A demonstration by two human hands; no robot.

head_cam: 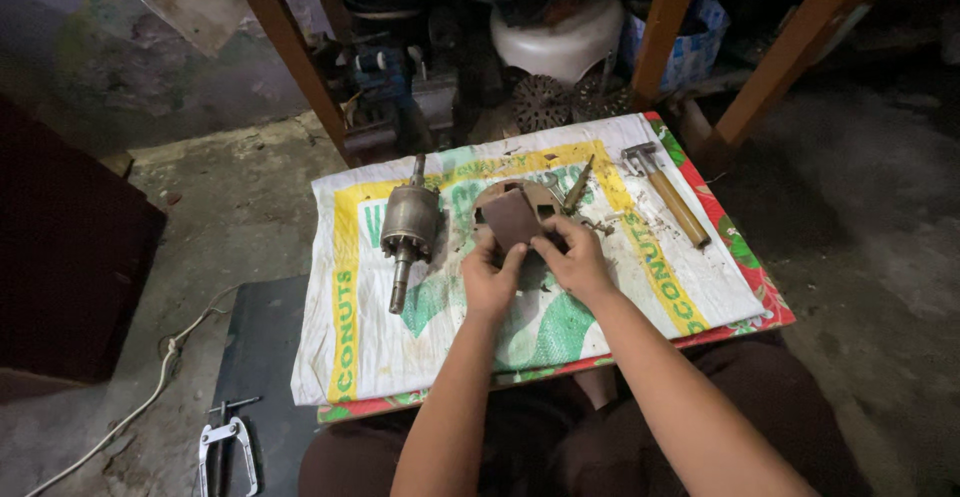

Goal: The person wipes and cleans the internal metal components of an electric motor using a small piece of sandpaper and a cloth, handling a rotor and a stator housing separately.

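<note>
Head view: left hand (490,279) and right hand (573,259) both pinch a flat brown piece (511,217) over a round metal motor housing (520,200) on the woven sack (460,337). Motor armature (408,225) lies left; hammer (668,195) right.

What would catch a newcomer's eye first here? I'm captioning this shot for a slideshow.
Both hands, left hand and right hand, meet mid-frame on a brown metal part over a printed white sack. To their left lies a grey motor rotor; at upper right, a wooden-handled hammer.
</note>
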